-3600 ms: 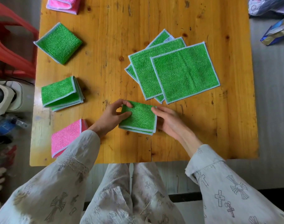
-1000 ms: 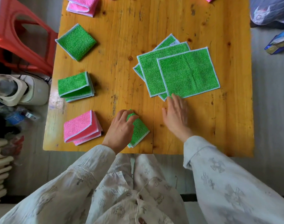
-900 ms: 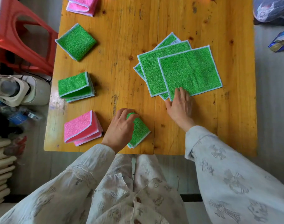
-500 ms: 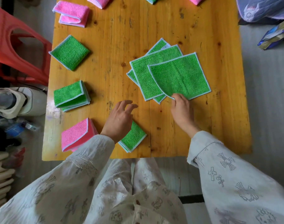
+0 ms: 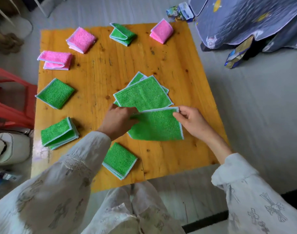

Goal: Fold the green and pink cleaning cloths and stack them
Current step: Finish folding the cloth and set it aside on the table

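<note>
A flat green cloth (image 5: pixel 157 125) lies on the wooden table (image 5: pixel 161 61) in front of me. My right hand (image 5: pixel 190 119) pinches its far right corner, and my left hand (image 5: pixel 118 119) grips its far left edge. Just behind it lies a small pile of unfolded green cloths (image 5: pixel 142 94). A folded green cloth (image 5: pixel 120 160) sits near the front edge, under my left forearm. Two more folded green cloths (image 5: pixel 58 133) (image 5: pixel 55 93) lie along the left side.
Folded pink cloths (image 5: pixel 55 60) (image 5: pixel 81 39) (image 5: pixel 161 31) and a folded green one (image 5: pixel 123 34) lie along the far edge. A red plastic chair (image 5: pixel 11 102) and a white appliance (image 5: pixel 8 147) stand left of the table. Bags (image 5: pixel 245 19) sit on the floor at right.
The top green cloth has been pulled off the pile toward me and both hands now hold its far edge. My left hand has left the folded cloth. The view has tilted up.
</note>
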{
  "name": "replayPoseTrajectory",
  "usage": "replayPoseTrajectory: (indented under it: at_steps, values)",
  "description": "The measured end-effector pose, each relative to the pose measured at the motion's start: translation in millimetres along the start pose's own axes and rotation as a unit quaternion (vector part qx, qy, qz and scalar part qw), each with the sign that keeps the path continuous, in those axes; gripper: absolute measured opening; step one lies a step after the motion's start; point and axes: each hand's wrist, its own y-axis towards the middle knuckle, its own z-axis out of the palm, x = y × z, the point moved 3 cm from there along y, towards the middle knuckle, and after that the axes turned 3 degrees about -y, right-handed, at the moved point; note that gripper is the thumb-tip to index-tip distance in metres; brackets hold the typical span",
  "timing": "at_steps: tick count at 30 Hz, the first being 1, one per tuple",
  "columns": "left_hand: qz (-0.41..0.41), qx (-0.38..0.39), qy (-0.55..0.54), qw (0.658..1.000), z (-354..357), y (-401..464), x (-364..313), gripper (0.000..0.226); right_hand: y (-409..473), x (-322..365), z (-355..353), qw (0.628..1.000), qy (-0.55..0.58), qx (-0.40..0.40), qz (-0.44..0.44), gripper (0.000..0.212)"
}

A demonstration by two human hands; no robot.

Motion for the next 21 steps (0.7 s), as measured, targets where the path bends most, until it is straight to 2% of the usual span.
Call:
replayPoseTrajectory:
  at_steps: [4, 8, 12, 18, 21]
  values:
    - [0.014, 0.004, -0.047, 0.999, -5.9, 18.7, 3.7, 0.02, 20.5, -14.3, -4.6, 0.997, -0.074, -0.027, 0.026, 0.021]
    - [0.037, -0.043, 0.033, 0.998, 16.4, 21.3, 12.0, 0.016, 28.3, -13.3, 8.8, 0.984, -0.148, -0.095, -0.014, 0.026]
    - [0.054, -0.056, 0.045, 0.996, 46.7, 1.2, 18.1, 0.012, 20.6, -41.3, 34.7, 0.978, -0.201, -0.051, -0.032, 0.034]
    - [0.042, 0.084, -0.001, 0.996, 96.4, -26.0, 26.4, 0.033, 6.6, -92.0, 71.3, 0.96, -0.273, 0.065, 0.002, 0.036]
    - [0.03, 0.104, -0.015, 0.994, 107.6, -29.0, 27.9, 0.038, 9.7, -99.7, 73.9, 0.947, -0.309, 0.085, 0.011, 0.038]
